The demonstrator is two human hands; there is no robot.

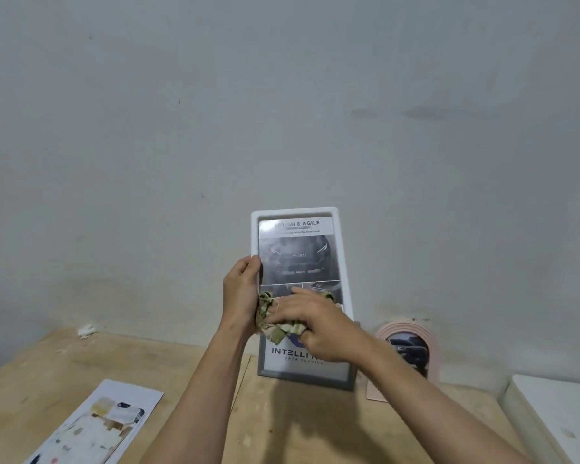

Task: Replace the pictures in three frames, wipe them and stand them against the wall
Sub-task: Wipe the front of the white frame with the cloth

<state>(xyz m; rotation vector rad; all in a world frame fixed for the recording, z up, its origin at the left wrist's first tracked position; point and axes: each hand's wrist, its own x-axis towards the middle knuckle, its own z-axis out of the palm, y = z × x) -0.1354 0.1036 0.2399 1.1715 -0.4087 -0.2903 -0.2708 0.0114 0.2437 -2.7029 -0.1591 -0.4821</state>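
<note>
Head view: a white frame point(339, 236) with a car advert behind its glazing is held upright in the air in front of the wall point(282, 112), above the far part of the worktop point(298, 423). Left hand point(240, 289) grips the frame's left edge, thumb on the front rim and fingers hidden behind. Right hand point(315, 324) presses a crumpled patterned cloth point(275, 321) against the lower part of the glazing, fingers curled over it. Behind and below, a grey frame point(307, 375) with a logo print stands against the wall, and just to its right a pink frame point(407, 349) with an oval opening leans there too, so this looks like the last frame still being wiped. Loose prints point(98, 426) lie flat at the near left of the worktop, well apart from the frames, and a white slab point(556, 413) sits at the right edge

To wipe well, I would judge the holding hand should brace the frame firmly so the pressure of the cloth does not twist it, and the strokes should run from the lower area up across the whole glazing, including the corners and the rim. The upper part shows glare, so tilting it to check for smears seems wise. Setting it down needs care beside the grey frame, lest it knock that one over
</note>
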